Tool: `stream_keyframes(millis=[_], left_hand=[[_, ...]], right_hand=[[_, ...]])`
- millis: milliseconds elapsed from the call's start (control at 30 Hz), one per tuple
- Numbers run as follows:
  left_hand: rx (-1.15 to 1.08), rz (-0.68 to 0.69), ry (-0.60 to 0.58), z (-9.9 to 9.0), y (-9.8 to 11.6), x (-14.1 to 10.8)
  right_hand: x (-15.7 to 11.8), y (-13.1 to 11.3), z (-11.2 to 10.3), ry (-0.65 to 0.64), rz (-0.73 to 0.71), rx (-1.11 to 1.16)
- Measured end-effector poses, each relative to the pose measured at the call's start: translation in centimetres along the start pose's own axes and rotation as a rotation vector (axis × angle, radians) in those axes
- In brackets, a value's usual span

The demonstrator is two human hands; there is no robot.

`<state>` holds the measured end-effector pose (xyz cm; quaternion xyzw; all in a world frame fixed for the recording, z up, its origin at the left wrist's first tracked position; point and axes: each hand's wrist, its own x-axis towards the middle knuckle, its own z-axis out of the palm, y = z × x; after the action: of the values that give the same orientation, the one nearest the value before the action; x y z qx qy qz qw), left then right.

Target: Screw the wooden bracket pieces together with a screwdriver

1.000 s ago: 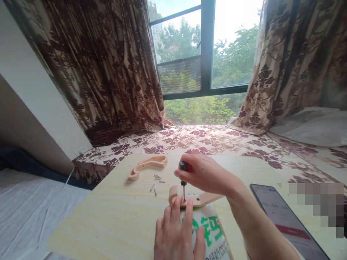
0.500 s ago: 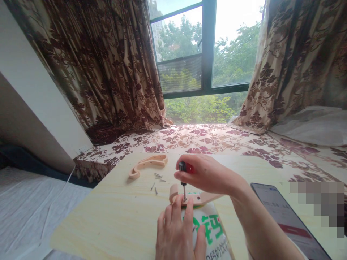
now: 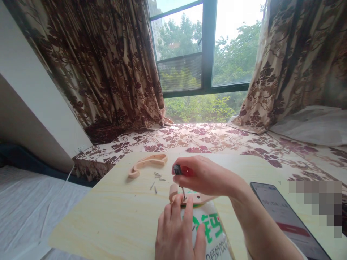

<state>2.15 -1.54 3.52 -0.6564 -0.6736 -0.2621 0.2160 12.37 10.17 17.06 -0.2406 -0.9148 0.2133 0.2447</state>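
My right hand (image 3: 206, 175) is closed around a screwdriver (image 3: 177, 169) with a black and red handle. Its thin metal shaft slants down to a hole in a curved light-wood piece (image 3: 193, 199); whether a screw sits under the tip is too small to tell. With fingers spread, my left hand (image 3: 177, 227) presses its fingertips on that piece, on either side of the tip. Underneath lies a white packet (image 3: 214, 231) with green lettering. Another curved wooden piece (image 3: 148, 162) rests farther back, and several loose screws (image 3: 156, 176) lie near it.
All this lies on a pale wood-grain table board (image 3: 108, 209). At its right side is a phone (image 3: 287, 216) showing a timer. Behind the board stretches a flowered cloth (image 3: 184, 135) below the window, with patterned curtains (image 3: 121, 72) on both sides.
My right hand has turned and shifted slightly left, and the screwdriver handle now leans to the left instead of standing nearly upright. My left hand stays in place.
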Motion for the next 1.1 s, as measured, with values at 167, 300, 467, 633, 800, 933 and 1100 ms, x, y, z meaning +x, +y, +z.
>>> stream_keyframes(millis=[167,300,467,633,800,933,1100], left_hand=[[-0.004,-0.006,-0.016,-0.06,0.15,-0.05],[0.018,-0.001,-0.008,-0.03,0.21,-0.11],[-0.047,-0.022,-0.019,-0.12,0.15,-0.12],[-0.087,-0.052,-0.030,-0.11,0.02,-0.15],[-0.097,-0.071,-0.074,-0.49,0.23,0.08],[-0.101,-0.071,-0.092,-0.76,0.33,0.22],[-0.067,-0.053,-0.080,-0.58,0.23,0.06]], right_hand=[[0.29,0.53,0.42,0.113,0.052,-0.117],[0.27,0.69,0.24,0.094,0.066,-0.104],[0.11,0.07,0.19,-0.013,0.012,0.003],[0.30,0.65,0.42,0.100,0.068,-0.106],[-0.11,0.33,-0.10,0.003,0.005,0.033],[0.08,0.29,-0.04,0.041,0.028,0.001],[0.35,0.61,0.08,0.096,0.059,-0.065]])
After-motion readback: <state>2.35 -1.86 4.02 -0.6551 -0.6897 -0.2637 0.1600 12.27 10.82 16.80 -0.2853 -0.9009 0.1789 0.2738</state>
